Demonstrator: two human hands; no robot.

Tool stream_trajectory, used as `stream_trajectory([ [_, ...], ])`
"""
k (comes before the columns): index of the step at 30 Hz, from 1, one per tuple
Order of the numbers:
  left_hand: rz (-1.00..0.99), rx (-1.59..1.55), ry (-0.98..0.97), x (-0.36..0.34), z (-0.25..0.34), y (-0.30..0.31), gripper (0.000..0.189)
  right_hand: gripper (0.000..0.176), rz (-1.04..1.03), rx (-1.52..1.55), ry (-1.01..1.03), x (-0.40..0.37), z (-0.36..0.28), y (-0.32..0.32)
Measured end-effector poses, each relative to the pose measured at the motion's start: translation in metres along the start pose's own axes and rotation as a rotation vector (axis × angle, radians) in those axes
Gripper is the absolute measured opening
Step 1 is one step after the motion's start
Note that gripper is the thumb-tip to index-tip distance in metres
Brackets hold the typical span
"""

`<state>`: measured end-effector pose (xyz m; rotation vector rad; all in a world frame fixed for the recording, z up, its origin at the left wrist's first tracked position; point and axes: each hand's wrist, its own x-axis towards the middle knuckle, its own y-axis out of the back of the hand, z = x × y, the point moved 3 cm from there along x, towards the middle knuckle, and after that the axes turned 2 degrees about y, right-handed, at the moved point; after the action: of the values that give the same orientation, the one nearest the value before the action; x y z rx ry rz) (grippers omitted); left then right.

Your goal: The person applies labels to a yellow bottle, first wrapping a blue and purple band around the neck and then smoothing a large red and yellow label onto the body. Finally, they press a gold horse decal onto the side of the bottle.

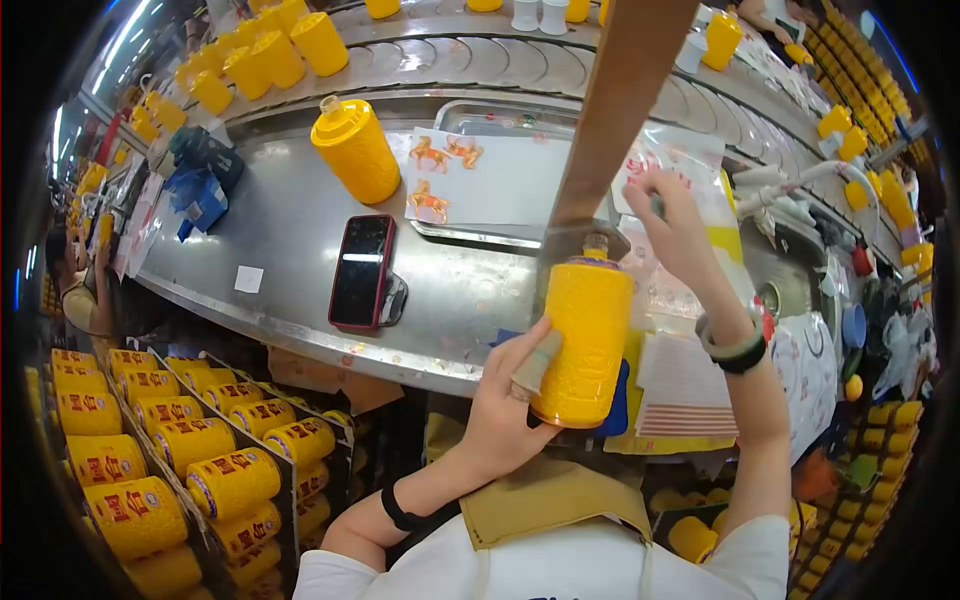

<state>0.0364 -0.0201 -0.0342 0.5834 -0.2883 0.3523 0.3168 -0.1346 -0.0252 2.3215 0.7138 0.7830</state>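
Observation:
My left hand (505, 405) is wrapped around a yellow embossed bottle (590, 340), held slightly tilted in front of my chest, its clear glass neck pointing up. A pale cover sits on one of that hand's fingers. To the right of the bottle's neck, my right hand (675, 225) is raised with fingers curled together; whether it pinches something is too small to make out. Beneath it lies a sheet with red lettering (650, 160). Another yellow bottle (358, 150) stands on the metal table, next to a white sheet bearing orange horse-shaped stickers (430, 155).
A phone (362, 272) lies on the metal table (280, 215). A brown post (620, 100) rises before me. Beyond it runs a conveyor (450, 62) carrying yellow bottles. Crates of labelled yellow bottles (235, 485) stand lower left. A blue box (197, 200) sits at left. Other people work nearby.

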Motion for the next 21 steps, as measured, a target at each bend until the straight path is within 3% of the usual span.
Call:
stream_trajectory([
  [1, 0.012, 0.007, -0.031, 0.000, 0.001, 0.000, 0.083, 0.017, -0.003, -0.003, 0.014, 0.020, 0.007, -0.012],
  [3, 0.025, -0.007, -0.031, -0.003, -0.004, -0.002, 0.089, 0.026, -0.258, 0.004, 0.278, 0.057, 0.015, -0.049],
  [4, 0.015, -0.020, -0.018, -0.003, -0.005, -0.002, 0.089, 0.026, -0.265, 0.002, 0.292, 0.075, 0.020, -0.065],
  [6, -0.021, -0.038, 0.028, -0.006, -0.008, -0.001, 0.089, 0.034, -0.618, -0.255, 0.453, 0.100, 0.018, -0.106],
  [7, -0.004, -0.033, 0.032, -0.006, -0.007, 0.000, 0.089, 0.037, -0.707, -0.288, 0.385, 0.106, 0.002, -0.118],
  [13, -0.026, -0.057, 0.042, -0.003, -0.008, 0.003, 0.080, 0.047, -0.679, -0.408, 0.473, 0.133, 0.003, -0.164],
  [15, -0.023, -0.078, 0.046, -0.002, -0.010, 0.004, 0.077, 0.046, -0.756, -0.420, 0.322, 0.134, 0.027, -0.167],
  [17, -0.033, -0.085, 0.033, -0.002, -0.012, 0.004, 0.074, 0.043, -0.717, -0.420, 0.343, 0.130, 0.043, -0.151],
  [19, -0.015, -0.094, 0.007, -0.003, -0.017, -0.001, 0.081, 0.037, -0.803, -0.419, 0.441, 0.122, 0.024, -0.117],
  [21, -0.002, -0.100, -0.022, -0.002, -0.017, -0.001, 0.089, 0.035, -0.797, -0.436, 0.327, 0.123, 0.027, -0.119],
])
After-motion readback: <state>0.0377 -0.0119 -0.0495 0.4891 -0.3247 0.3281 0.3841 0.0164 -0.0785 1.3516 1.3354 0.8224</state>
